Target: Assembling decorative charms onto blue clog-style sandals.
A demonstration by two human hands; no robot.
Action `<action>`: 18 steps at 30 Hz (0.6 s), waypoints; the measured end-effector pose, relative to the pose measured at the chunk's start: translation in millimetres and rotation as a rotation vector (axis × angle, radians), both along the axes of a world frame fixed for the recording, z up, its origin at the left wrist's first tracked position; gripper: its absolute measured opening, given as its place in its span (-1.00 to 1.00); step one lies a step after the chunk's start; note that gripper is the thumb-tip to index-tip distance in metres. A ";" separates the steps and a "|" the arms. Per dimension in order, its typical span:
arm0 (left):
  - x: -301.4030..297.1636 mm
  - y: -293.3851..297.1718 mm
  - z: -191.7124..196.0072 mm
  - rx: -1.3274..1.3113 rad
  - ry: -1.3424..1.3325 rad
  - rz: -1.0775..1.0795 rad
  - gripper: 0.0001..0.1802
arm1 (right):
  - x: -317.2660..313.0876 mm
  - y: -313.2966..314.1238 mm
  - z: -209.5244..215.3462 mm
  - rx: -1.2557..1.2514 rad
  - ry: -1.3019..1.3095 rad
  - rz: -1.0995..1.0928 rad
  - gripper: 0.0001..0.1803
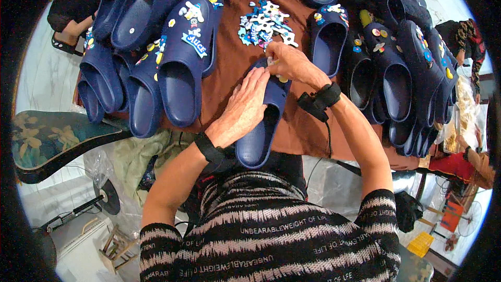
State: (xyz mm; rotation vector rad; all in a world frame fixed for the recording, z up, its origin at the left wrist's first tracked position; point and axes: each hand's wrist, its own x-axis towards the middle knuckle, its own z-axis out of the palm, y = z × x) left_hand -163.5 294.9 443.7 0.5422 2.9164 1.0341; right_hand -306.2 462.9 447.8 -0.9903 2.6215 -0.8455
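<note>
Nearest is the striped sweater (271,240). The left hand (242,109) lies flat on the navy clog (263,125) on the table (229,57); right hand (289,62) fingers pinch a small charm at its toe. Best to hold the clog steady and press straight down.

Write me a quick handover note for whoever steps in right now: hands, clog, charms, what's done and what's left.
Left hand: flat on the navy clog, steadying it on the brown table.
Right hand: fingers pinching a small charm at the clog's toe.
Loose charm pile: beyond the hands, mid-table.
Done: decorated clogs stacked left, more at right.
Left: this clog's upper looks mostly bare; many charms remain in the pile.
</note>
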 end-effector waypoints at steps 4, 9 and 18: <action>8.3 -1.6 -5.2 0.050 0.093 -0.048 -0.18 | 7.9 1.9 -10.5 0.009 -0.042 -0.001 -0.74; 7.2 -7.9 -1.4 0.052 0.004 -0.059 -0.23 | 18.8 -7.1 -6.8 0.009 0.034 -0.078 -0.75; 1.4 4.3 8.8 0.014 -0.001 -0.038 -0.27 | 17.4 -5.7 -12.1 -0.075 0.110 -0.131 -0.82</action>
